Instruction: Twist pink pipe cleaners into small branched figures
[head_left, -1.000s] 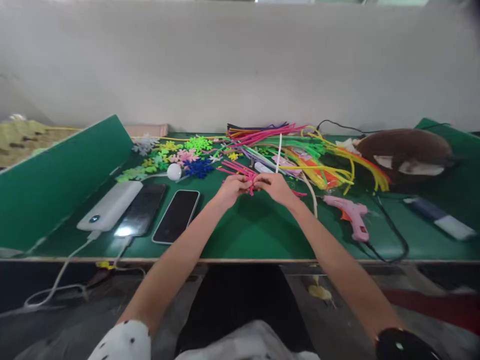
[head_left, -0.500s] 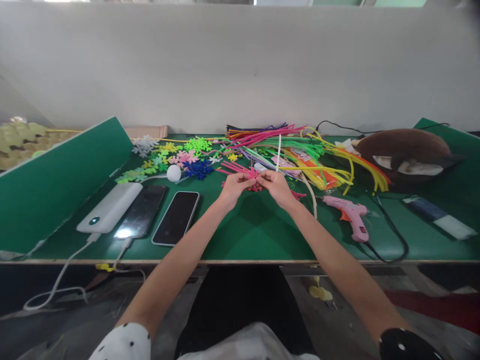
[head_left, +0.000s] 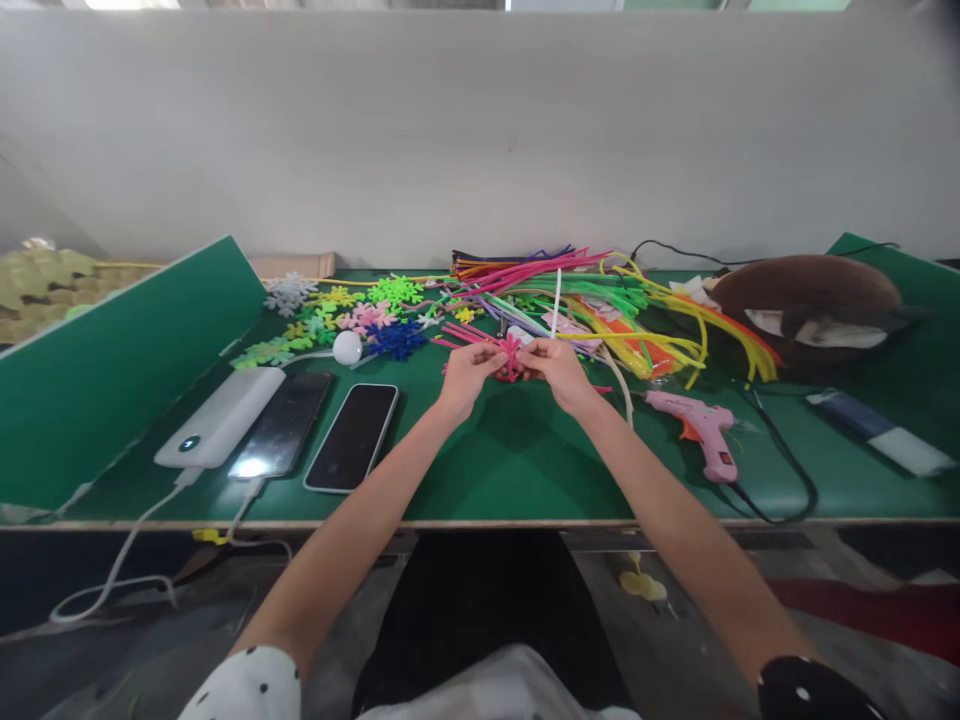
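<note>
Between my two hands is a pink pipe-cleaner snowflake (head_left: 511, 352), its short arms fanning out from the centre. My left hand (head_left: 469, 375) pinches its left side with thumb and fingers. On the other side, my right hand (head_left: 556, 370) grips it the same way. Fingertips cover part of the piece. Loose pink pipe cleaners (head_left: 465, 335) lie on the table just behind my left hand. Finished-looking fuzzy snowflakes in green (head_left: 397, 291), blue (head_left: 399, 340) and pale pink (head_left: 366, 318) are heaped to the left.
Bundles of coloured pipe cleaners (head_left: 600, 290) spread across the back. A pink glue gun (head_left: 697, 425) with a black cord lies right. On the left are a power bank (head_left: 219, 415) and two phones, one a grey-edged phone (head_left: 352, 438). A brown plush (head_left: 806, 300) sits far right; green partitions flank the table.
The pink snowflake has turned slightly between my fingers, and its arms show more plainly now. Both hands have shifted only a little.
</note>
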